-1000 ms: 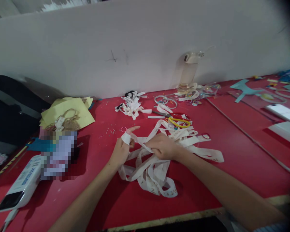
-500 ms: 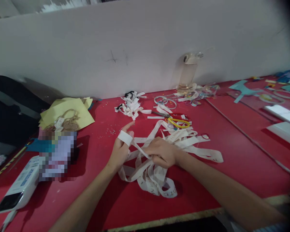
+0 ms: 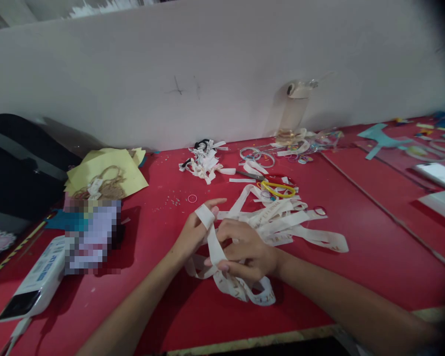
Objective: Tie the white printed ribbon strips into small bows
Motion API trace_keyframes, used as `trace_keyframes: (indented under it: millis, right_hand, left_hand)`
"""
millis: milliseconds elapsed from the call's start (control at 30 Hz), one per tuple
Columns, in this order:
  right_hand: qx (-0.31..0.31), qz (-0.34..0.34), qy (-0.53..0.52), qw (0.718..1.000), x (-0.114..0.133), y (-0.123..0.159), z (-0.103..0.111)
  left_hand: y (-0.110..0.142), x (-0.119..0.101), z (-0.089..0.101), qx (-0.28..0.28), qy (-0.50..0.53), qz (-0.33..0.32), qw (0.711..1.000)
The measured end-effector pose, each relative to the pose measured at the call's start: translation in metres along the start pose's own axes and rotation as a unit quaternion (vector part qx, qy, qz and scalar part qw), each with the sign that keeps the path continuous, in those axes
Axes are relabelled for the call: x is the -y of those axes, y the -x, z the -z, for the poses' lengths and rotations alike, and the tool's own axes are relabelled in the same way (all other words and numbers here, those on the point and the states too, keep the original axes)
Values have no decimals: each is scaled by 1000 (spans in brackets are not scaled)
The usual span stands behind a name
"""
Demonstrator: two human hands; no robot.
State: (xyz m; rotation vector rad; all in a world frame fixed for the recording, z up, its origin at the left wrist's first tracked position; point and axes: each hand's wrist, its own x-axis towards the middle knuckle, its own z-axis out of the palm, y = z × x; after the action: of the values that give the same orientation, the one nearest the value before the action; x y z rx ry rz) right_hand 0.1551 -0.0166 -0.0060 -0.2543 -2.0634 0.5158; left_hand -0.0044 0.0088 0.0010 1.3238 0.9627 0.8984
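Red tabletop (image 3: 152, 306) met a pale wall (image 3: 133, 89). Ribbon (image 3: 215, 247) looped the left hand (image 3: 192, 235), index finger out as if anchoring it – any grip there couldn't be told – while the right hand (image 3: 246, 249) pinched it, seemingly for tension. Scissors (image 3: 252, 175) lay beyond.

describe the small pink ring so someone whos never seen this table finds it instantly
On the red table, find the left hand with white ribbon looped around it. Just beyond that hand, beside scattered crumbs, lies the small pink ring. It sits on bare tabletop, unlike the darker red ring among ribbon strips.
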Motion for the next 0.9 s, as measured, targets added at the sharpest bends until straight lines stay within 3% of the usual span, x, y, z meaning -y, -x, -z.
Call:
trace_keyframes:
  millis: [100,267,333,433,567,733,900]
  right_hand:
    - [-15,30,51,998,3,-5,6]
    - [16,67,94,993,3,-3,5]
    - [19,71,99,992,3,-2,5]
    - [15,76,102,992,4,-1,5]
    - [9,85,97,992,4,-1,5]
    - [22,92,96,991,2,1,1]
    - [10,58,61,996,2,5,-2]
  left_hand:
    - [3,-4,-5,24,15,29,999]
    - [12,-10,-11,63,-4,20,998]
    - [14,-8,-10,60,-13,19,998]
    - [13,-1,-6,14,-24,21,999]
    - [8,7,-4,26,7,34,999]
    - [1,3,-3,23,20,41,999]
    - [1,0,-5,-17,57,54,997]
